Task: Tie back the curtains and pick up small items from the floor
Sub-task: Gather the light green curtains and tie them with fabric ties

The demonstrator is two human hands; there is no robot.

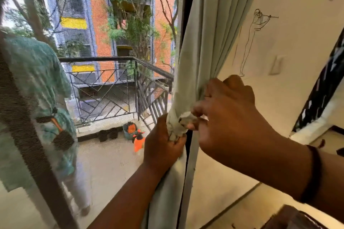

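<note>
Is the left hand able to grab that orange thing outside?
Probably not. The orange thing lies on the balcony beyond the mesh screen, and the left hand is busy gripping the curtain.

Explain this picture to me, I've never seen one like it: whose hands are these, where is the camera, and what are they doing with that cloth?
There is no machine here. The single picture comes from a wide-angle camera worn on a person's head, looking forward and down at their own two bare hands. The left hand grips the gathered pale green curtain from below. The right hand pinches a crumpled strip of cloth wrapped at the bunched part, apparently a tie-back being knotted. A dark band sits on the right wrist. Behind the curtain is a mesh window screen facing a balcony, where another person stands. On the wall to the right is a line drawing of a figure.
</note>
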